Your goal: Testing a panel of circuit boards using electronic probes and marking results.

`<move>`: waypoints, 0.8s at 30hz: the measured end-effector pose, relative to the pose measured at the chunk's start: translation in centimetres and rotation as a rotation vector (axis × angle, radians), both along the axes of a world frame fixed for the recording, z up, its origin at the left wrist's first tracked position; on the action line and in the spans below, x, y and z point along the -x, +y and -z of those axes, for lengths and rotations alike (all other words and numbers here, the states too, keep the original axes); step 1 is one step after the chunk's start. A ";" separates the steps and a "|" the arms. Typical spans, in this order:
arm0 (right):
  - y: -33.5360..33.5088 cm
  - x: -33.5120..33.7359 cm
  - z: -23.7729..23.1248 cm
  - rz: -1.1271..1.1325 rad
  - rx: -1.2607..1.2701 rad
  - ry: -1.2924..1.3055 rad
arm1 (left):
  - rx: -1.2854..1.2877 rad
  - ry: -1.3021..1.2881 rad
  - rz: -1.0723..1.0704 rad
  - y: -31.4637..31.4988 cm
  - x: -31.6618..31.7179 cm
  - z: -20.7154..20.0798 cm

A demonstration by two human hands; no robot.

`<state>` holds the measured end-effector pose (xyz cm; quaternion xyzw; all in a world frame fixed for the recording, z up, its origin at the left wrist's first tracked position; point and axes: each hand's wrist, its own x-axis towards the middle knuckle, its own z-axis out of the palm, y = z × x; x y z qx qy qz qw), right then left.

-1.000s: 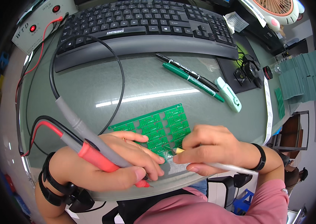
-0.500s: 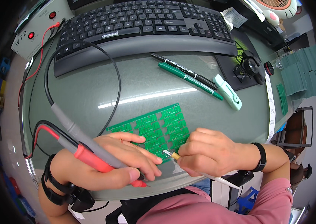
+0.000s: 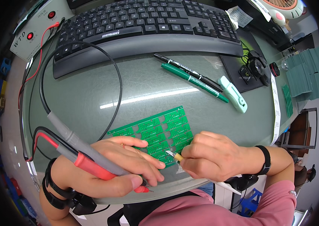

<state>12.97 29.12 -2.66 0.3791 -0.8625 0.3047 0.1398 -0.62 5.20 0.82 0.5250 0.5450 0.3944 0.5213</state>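
A green printed circuit board panel point(image 3: 175, 124), divided into several small boards, lies at a slant on the desk before me. My left hand point(image 3: 120, 164) is closed around a red test probe point(image 3: 95, 167) and a grey test probe point(image 3: 69, 130), side by side. Its outstretched fingers rest on the panel's near left part, and the red probe's metal tip points past them toward the desk edge. In my right hand point(image 3: 214, 158) is a craft knife point(image 3: 177, 156) with a yellowish collar. Its blade tip is at the panel's near edge; whether it touches I cannot tell.
A black keyboard point(image 3: 148, 45) spans the back. Black point(image 3: 187, 70) and green point(image 3: 195, 83) marker pens and a mint correction tape point(image 3: 235, 98) lie beyond the panel. Probe cables loop on the left by a box point(image 3: 37, 28). Stacked green boards point(image 3: 308, 73) stand right.
The knife's rear end has swung slightly, with less of its white handle showing below my right hand. Both hands otherwise keep nearly the same place on the panel; the whole view shifts slightly.
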 end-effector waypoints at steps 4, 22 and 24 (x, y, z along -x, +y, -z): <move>0.1 0.0 0.2 0.000 0.136 -0.110 | -0.020 -0.002 -0.001 -0.2 0.0 0.2; -4.8 5.2 -5.4 0.008 0.708 -0.925 | -0.119 -0.014 -0.476 -1.1 -2.5 0.1; -4.2 5.3 -6.2 0.078 0.606 -0.958 | -0.212 0.086 -0.411 -1.1 -2.0 -0.2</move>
